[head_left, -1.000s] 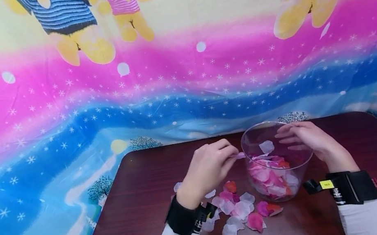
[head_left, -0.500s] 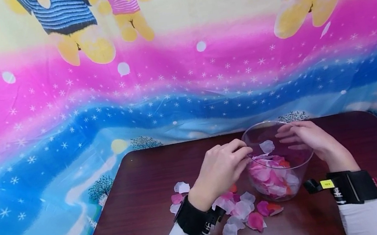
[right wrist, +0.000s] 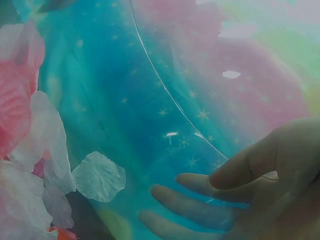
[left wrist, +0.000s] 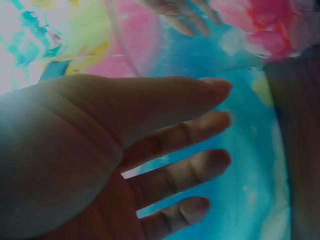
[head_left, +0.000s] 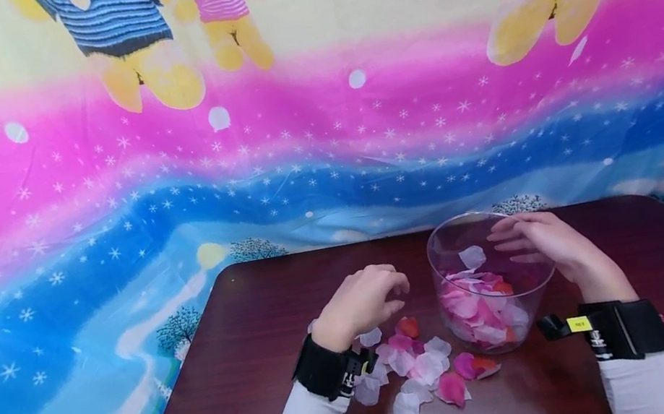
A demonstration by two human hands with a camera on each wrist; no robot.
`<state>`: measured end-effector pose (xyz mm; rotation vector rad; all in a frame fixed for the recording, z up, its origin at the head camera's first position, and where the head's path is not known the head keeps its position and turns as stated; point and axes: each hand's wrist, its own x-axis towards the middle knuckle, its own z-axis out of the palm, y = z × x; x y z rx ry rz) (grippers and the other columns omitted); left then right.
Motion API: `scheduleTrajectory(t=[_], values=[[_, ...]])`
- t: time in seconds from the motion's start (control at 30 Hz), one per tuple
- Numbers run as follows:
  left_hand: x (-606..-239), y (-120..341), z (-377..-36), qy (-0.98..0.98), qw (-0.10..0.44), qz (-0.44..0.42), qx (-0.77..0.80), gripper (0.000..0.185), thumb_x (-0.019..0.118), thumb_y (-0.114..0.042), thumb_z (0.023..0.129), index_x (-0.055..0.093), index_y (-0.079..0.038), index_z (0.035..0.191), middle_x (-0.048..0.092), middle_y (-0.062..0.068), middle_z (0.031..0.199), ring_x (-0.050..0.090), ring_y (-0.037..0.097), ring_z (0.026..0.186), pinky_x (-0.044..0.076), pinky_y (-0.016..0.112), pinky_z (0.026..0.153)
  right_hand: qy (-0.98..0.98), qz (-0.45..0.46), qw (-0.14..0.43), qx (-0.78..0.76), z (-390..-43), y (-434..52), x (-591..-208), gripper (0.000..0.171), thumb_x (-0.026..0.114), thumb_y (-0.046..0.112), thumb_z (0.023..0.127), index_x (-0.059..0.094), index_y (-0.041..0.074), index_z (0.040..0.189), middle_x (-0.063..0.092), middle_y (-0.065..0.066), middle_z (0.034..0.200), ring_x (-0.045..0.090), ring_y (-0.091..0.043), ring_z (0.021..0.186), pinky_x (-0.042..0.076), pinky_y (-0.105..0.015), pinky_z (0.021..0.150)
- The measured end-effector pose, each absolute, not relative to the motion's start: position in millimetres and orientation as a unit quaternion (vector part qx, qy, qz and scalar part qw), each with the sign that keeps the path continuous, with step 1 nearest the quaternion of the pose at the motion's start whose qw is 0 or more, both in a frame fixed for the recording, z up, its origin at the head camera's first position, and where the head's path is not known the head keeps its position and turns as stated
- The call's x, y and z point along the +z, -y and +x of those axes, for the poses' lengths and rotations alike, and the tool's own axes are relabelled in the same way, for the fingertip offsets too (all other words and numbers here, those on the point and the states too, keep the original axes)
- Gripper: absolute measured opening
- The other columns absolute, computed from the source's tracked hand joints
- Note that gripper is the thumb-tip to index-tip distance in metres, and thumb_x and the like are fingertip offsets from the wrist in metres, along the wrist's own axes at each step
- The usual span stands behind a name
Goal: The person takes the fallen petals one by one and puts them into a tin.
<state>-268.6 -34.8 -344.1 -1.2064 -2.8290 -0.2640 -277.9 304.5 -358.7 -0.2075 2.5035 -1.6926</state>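
Observation:
A clear round bowl stands on the table, filled partway with pink, white and red fabric-like petals. One white petal clings higher up on its wall. My right hand holds the bowl's right side; through the clear wall in the right wrist view, its fingers curve round near the rim. To the left of the bowl, my left hand hovers, its fingers loosely bent. The left wrist view shows nothing between thumb and fingers. Below that hand lie several loose petals.
The dark reddish-brown table ends at a rounded back edge. Behind it hangs a printed cloth with bears and snowflakes. Each wrist wears a black strap with a small camera.
A second ago my left hand pinched a pink petal near the bowl's rim. It reached the rim, let the petal go and drew back left. My right hand stays in place.

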Motion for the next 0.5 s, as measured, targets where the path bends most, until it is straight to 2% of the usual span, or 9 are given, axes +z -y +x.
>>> scheduleTrajectory(t=[0.23, 0.5], values=[[-372, 22, -281, 0.917, -0.041, -0.389, -0.075, 0.015, 0.081, -0.019, 0.089, 0.078, -0.017, 0.104, 0.07, -0.005, 0.097, 0.061, 0.007, 0.088, 0.053, 0.025, 0.076, -0.827, -0.067, 0.054, -0.556, -278, -306, -360, 0.052, 0.03, 0.029, 0.113, 0.047, -0.008, 0.145, 0.054, -0.031, 0.143, 0.057, -0.046, 0.128, 0.055, -0.044, 0.095], [-399, 12, -285, 0.925, -0.059, -0.369, -0.069, 0.015, 0.089, -0.021, 0.08, 0.078, -0.018, 0.091, 0.068, -0.004, 0.087, 0.056, 0.008, 0.078, 0.05, 0.025, 0.067, -0.825, -0.068, 0.057, -0.558, -279, -305, -359, 0.049, 0.03, 0.024, 0.112, 0.047, -0.008, 0.144, 0.054, -0.031, 0.142, 0.056, -0.046, 0.128, 0.054, -0.047, 0.097]])
